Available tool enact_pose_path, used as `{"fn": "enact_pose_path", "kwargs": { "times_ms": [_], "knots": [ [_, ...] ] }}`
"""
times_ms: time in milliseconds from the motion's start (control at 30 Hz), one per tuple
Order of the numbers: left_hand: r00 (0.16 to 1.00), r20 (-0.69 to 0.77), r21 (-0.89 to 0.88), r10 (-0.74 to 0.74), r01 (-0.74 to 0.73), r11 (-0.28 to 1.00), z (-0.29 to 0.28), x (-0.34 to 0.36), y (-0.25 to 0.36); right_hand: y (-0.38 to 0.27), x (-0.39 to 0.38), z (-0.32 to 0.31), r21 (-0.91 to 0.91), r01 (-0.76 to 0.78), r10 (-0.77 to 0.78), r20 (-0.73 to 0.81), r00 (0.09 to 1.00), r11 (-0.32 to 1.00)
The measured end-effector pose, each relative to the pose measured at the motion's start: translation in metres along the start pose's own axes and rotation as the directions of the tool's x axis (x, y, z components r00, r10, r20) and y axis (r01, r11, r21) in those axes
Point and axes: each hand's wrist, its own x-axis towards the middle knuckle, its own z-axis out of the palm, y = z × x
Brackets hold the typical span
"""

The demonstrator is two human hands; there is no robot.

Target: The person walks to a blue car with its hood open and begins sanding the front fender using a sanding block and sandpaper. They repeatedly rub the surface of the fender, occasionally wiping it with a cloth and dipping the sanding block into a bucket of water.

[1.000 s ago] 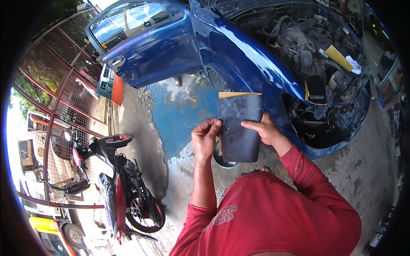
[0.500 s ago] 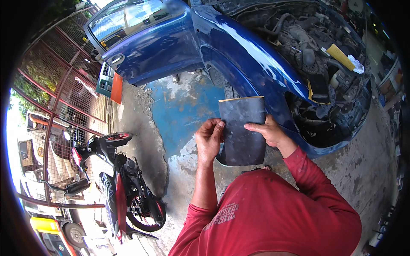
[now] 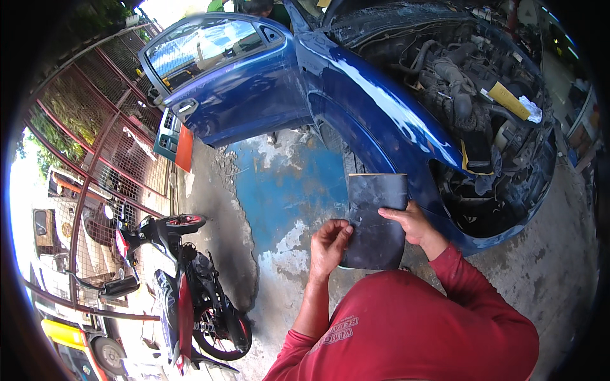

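Observation:
A dark grey sheet of sandpaper (image 3: 376,222) with a thin tan upper edge is held upright in front of my body. My left hand (image 3: 330,246) pinches its left edge between thumb and curled fingers. On the other side, my right hand (image 3: 413,223) grips the right edge, thumb across the dark face and fingers behind, where they are hidden. Just beyond the sheet is the blue front fender (image 3: 375,101) of a car, whose paint shows pale reflections.
The car's engine bay (image 3: 457,89) is exposed, with a tan paper piece (image 3: 508,101) and a dark pad (image 3: 476,151) on it. The blue door (image 3: 241,89) stands swung out. A motorcycle (image 3: 197,286) is parked at left beside a mesh fence (image 3: 95,140). Part of a person (image 3: 260,7) shows behind the door.
The sheet and both hands sit lower and farther right in view, while the whole scene has shifted slightly. Both hands keep their hold. A person's head has appeared behind the door.

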Motion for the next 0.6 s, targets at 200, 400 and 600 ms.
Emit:
{"fn": "enact_pose_path", "kwargs": {
  "times_ms": [200,400,600],
  "knots": [
    [0.998,-0.04,0.011,-0.047,0.048,0.999,-0.007,-0.006,-0.024,0.02,-0.002,0.006,0.055,0.012,-0.006,-0.117,0.993,0.998],
    [1.0,-0.008,0.009,-0.028,0.028,1.0,-0.002,-0.008,-0.034,0.031,-0.003,0.003,0.015,-0.019,0.02,-0.097,0.995,1.0],
    [1.0,0.019,0.044,0.014,-0.015,0.999,-0.001,-0.012,-0.035,0.03,-0.007,-0.001,0.075,-0.066,0.07,-0.051,0.996,0.995]
  ]
}}
